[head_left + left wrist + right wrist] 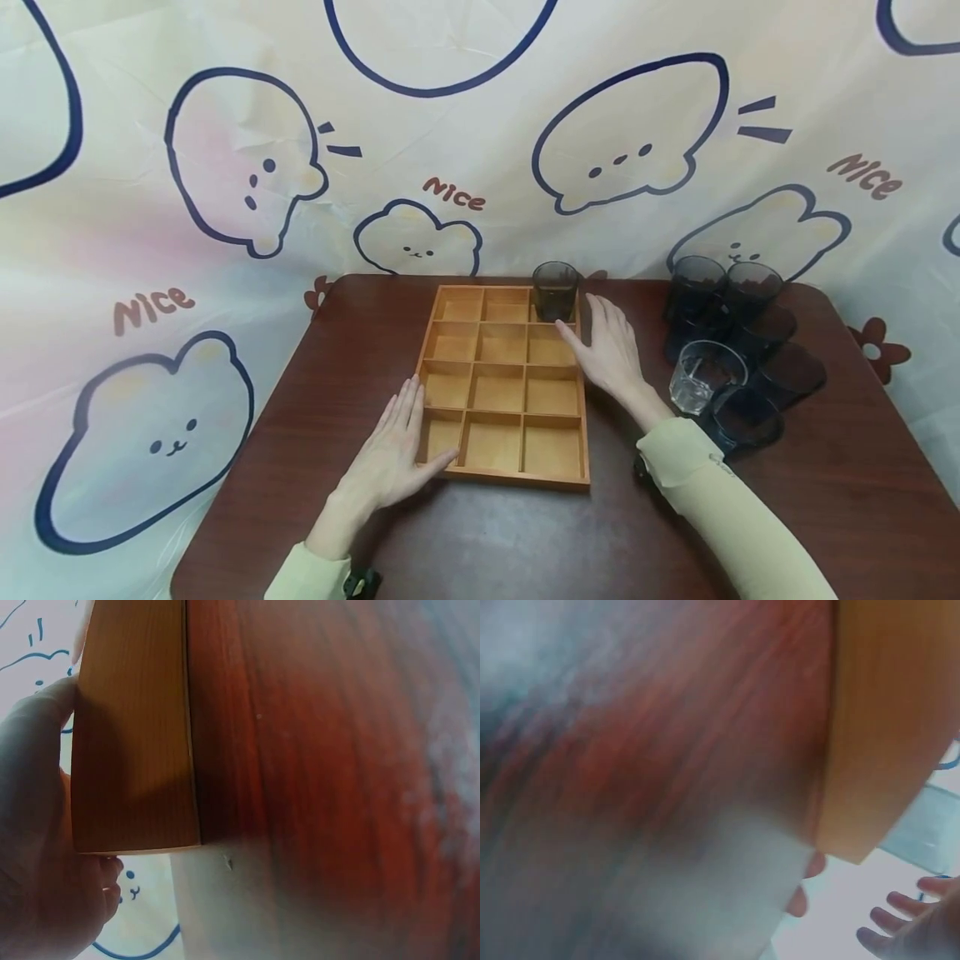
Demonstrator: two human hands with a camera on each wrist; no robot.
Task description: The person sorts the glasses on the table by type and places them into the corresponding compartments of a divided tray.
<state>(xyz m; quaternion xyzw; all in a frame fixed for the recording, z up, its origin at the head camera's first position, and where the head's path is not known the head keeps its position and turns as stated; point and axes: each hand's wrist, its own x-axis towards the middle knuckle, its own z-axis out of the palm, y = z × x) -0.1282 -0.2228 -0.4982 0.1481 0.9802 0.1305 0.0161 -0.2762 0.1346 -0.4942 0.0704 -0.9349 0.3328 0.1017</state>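
Observation:
A wooden tray (498, 388) divided into several square compartments lies on the table. One dark tinted glass (555, 292) stands upright in its back right compartment. My left hand (390, 454) rests against the tray's front left corner, fingers straight along the left side and thumb stretched over the front left compartment. The left wrist view has the tray's side wall (135, 735) close up, beside the left hand (37, 825). Along the tray's right side, near the back, is my right hand (613, 346), its fingers extended and its thumb over the tray edge, just in front of the glass.
To the right, several dark glasses (787, 375) stand close together, with one clear glass (705, 379) among them near the right forearm. The dark brown table (315, 367) ends at the back against a cloth (480, 125) printed with cartoon bears.

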